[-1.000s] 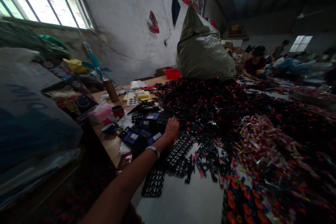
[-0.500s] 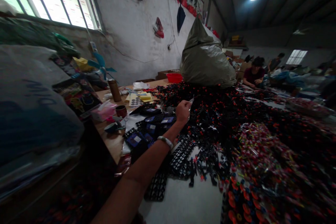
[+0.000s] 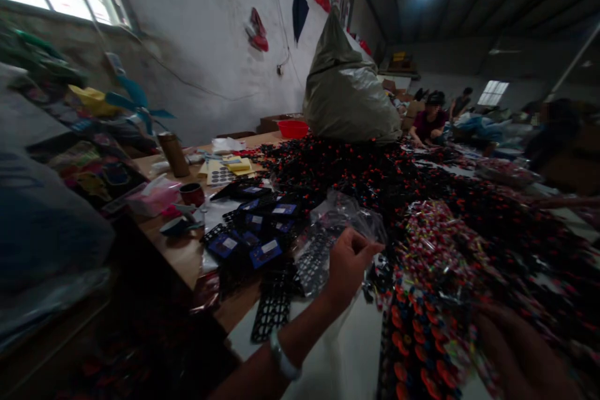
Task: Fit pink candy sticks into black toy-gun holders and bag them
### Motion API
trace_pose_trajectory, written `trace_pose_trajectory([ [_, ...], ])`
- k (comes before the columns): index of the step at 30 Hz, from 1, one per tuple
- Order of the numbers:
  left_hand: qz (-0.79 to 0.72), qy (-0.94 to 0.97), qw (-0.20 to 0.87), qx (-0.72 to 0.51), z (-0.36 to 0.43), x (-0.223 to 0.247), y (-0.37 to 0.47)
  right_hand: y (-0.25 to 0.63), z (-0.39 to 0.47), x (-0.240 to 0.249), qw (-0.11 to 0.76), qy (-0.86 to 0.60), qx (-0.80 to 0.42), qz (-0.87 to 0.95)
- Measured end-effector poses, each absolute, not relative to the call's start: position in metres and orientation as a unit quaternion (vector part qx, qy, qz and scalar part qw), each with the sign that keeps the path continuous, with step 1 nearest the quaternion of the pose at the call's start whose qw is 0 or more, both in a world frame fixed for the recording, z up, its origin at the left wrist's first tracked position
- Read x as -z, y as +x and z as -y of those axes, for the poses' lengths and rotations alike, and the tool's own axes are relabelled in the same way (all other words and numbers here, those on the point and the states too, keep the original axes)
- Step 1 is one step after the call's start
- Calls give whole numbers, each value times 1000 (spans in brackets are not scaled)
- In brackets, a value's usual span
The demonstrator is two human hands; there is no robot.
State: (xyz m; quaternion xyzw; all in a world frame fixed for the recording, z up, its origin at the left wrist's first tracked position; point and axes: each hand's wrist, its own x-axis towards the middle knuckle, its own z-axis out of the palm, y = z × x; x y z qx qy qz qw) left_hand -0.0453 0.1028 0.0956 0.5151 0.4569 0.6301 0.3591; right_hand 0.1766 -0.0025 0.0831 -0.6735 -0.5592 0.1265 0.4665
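Observation:
My left hand (image 3: 349, 262), with a bangle on its wrist, pinches the edge of a clear plastic bag (image 3: 344, 209) above the table. The bag spreads to the left and behind the fingers, over a black perforated tray (image 3: 315, 262). My right hand (image 3: 520, 356) is smeared at the lower right edge, beside a pile of small wrapped colourful pieces (image 3: 440, 237); its fingertips are unclear. Between the hands stands a black tray filled with orange round pieces (image 3: 422, 344). Left of the bag lie black packs with blue labels (image 3: 265, 252).
A large heap of black and orange parts (image 3: 337, 162) covers the table behind, below a big grey-green sack (image 3: 351, 97). A red basin (image 3: 293, 129), brown flask (image 3: 173, 154) and dark cup (image 3: 192, 194) stand farther left. A person (image 3: 430, 120) sits across the table.
My left hand has come nearer and lower, and the clear bag now hangs spread out from it. My right hand has appeared at the lower right. The view has turned rightward.

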Motion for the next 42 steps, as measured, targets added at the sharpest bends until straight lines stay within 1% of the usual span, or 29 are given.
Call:
trace_pose_trajectory([
  [2, -445, 511, 372, -634, -88, -87, -30, 155, -23, -108, 451, -602, -175, 635],
  [5, -414, 537, 328, -658, -78, -81, -19, 125, -58, -131, 423, -515, -248, 703],
  [7, -403, 548, 324, -657, -79, -80, -20, 115, -73, -136, 439, -508, -265, 692],
  [10, -390, 543, 367, -647, -84, -76, -26, 113, -79, -134, 493, -529, -291, 626],
  [11, -384, 541, 374, -648, -86, -75, -27, 114, -79, -133, 499, -529, -302, 616],
  [13, -385, 552, 349, -652, -88, -74, -28, 114, -78, -130, 478, -513, -317, 639],
  [15, -394, 577, 296, -652, -88, -74, -25, 114, -80, -128, 438, -495, -312, 683],
  [17, -387, 605, 268, -642, -89, -74, -22, 116, -85, -128, 432, -497, -297, 691],
  [21, -382, 590, 308, -642, -95, -73, -14, 122, -94, -131, 506, -550, -278, 603],
  [23, -403, 562, 332, -641, -99, -72, -8, 120, -99, -132, 549, -554, -282, 560],
  [25, -400, 538, 379, -638, -104, -73, -1, 115, -105, -131, 583, -548, -278, 531],
  [28, -357, 467, 477, -653, -116, -78, 1, 114, -117, -127, 595, -541, -236, 545],
  [30, -331, 379, 550, -667, -128, -84, -7, 124, -124, -121, 563, -531, -199, 602],
  [33, -313, 254, 668, -625, -150, -93, -25, 149, -133, -104, 439, -533, -131, 711],
  [35, -310, 235, 716, -580, -163, -97, -33, 166, -139, -89, 354, -553, -69, 751],
  [36, -308, 241, 730, -561, -167, -99, -36, 174, -143, -83, 325, -566, -38, 757],
  [38, -321, 305, 717, -539, -174, -102, -35, 187, -148, -72, 313, -592, 19, 743],
  [40, -357, 405, 642, -544, -179, -105, -32, 198, -150, -69, 349, -611, 72, 707],
  [42, -387, 486, 542, -567, -184, -106, -28, 206, -150, -69, 394, -618, 122, 669],
])
